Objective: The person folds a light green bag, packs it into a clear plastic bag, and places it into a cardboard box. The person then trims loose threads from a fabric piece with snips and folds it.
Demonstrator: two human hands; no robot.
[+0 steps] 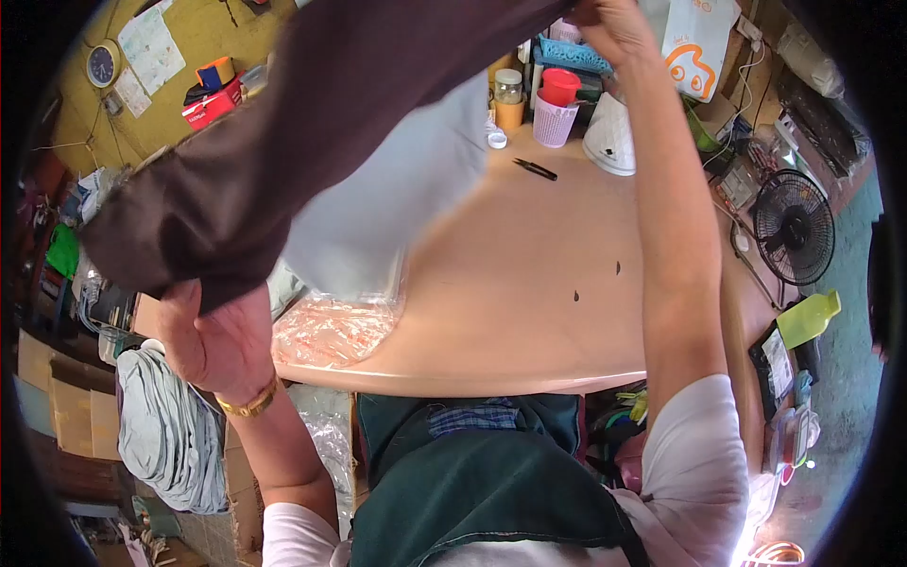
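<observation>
A dark brown cloth (312, 113) stretches diagonally across the upper left, raised above the table, with a pale grey cloth part (397, 189) hanging beneath it. At the cloth's lower left end is my left hand (215, 340), its fingers partly under the fabric and gripping its edge. High at the top, my right hand (609, 26) holds the other end of the brown cloth. Clear plastic packaging (335, 326) lies on the table below the grey part. Small black snips (536, 169) rest on the tabletop (529, 283).
Behind the snips stand a pink cup with a red top (556, 113), a jar (508, 94) and a white cone-shaped object (612, 137). A black fan (794, 227) is at the right. Folded grey cloths (165, 425) are piled at the lower left, beside cardboard boxes (71, 402).
</observation>
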